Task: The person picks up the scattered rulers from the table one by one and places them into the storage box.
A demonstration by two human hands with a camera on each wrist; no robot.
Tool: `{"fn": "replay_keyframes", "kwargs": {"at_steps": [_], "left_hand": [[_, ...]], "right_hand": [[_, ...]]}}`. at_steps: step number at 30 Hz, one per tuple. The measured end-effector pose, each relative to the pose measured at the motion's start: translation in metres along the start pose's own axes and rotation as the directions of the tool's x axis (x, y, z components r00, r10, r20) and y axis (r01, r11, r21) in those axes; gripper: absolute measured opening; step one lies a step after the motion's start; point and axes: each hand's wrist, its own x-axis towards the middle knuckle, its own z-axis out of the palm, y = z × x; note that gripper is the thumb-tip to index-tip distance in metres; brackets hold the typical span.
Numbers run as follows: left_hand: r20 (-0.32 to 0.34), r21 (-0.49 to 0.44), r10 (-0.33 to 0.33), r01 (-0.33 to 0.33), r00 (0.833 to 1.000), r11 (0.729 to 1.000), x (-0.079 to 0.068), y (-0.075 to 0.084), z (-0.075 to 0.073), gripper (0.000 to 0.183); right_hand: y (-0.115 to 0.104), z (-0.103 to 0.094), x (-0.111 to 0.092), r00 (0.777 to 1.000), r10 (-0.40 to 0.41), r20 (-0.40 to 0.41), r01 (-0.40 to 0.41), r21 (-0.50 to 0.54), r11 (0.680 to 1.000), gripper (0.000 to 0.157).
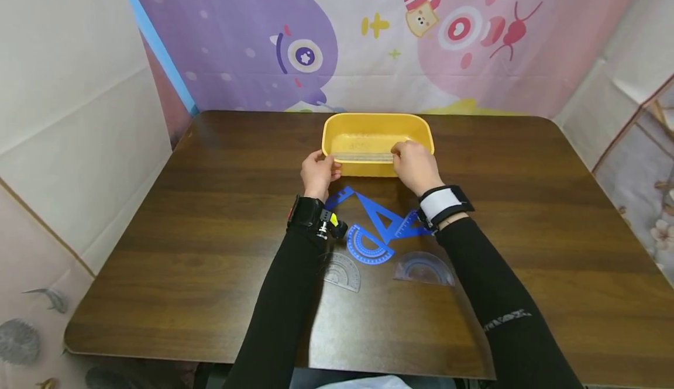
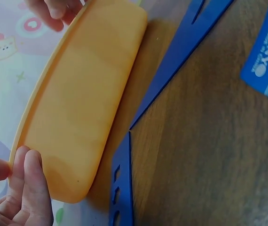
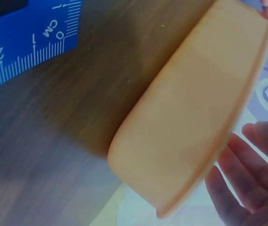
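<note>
A yellow tub point(image 1: 370, 170) stands at the far side of the brown surface point(image 1: 226, 225), in front of the patterned cloth point(image 1: 363, 67), with its long axis running left to right. Along its near inner wall lies a clear strip point(image 1: 363, 157), apparently a ruler, parallel to that axis and spanning between the two hands.

The left hand point(image 1: 318, 174) is at the tub's near left corner, pinching the rim: in the left wrist view the thumb is on one side and the fingers lie against the outer wall. Whether it also has the strip's left end cannot be told. The right hand point(image 1: 416, 167) reaches over the near rim toward the right end, fingers bent and their tips at the strip's right end. Whether they grip it, the rim or neither is hidden; the right wrist view shows the thumb apart from the fingers.

The key relation seems to be that the strip lies crosswise to both forearms, one end by each hand, with the right hand reaching farther over the rim.

Nearer the person lie blue set squares point(image 1: 368, 205), a blue protractor point(image 1: 363, 256) just left of them, and, nearest, a clear protractor point(image 1: 344, 275) beside the left forearm.
</note>
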Motion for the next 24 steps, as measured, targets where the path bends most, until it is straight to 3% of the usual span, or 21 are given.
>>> {"fn": "replay_keyframes", "kwargs": {"at_steps": [6,12,18,24], "left_hand": [[0.001,0.002,0.001,-0.001,1.000,1.000,0.000,0.000,0.000,0.042],[-0.014,0.009,-0.001,0.001,1.000,1.000,0.001,0.002,0.000,0.041],[-0.025,-0.014,0.005,-0.005,1.000,1.000,0.002,0.003,0.000,0.042],[-0.032,0.001,0.003,-0.003,0.999,1.000,0.003,0.001,0.002,0.043]], "right_hand": [[0.006,-0.014,-0.013,0.999,0.031,-0.039,-0.031,0.012,0.999,0.020],[0.014,-0.027,-0.033,0.999,0.031,-0.009,-0.031,0.041,0.999,0.017],[0.028,-0.033,-0.052,0.992,0.039,0.123,-0.053,0.116,0.992,0.019],[0.044,-0.032,-0.071,0.952,0.028,0.304,-0.070,0.126,0.990,0.023]]}}
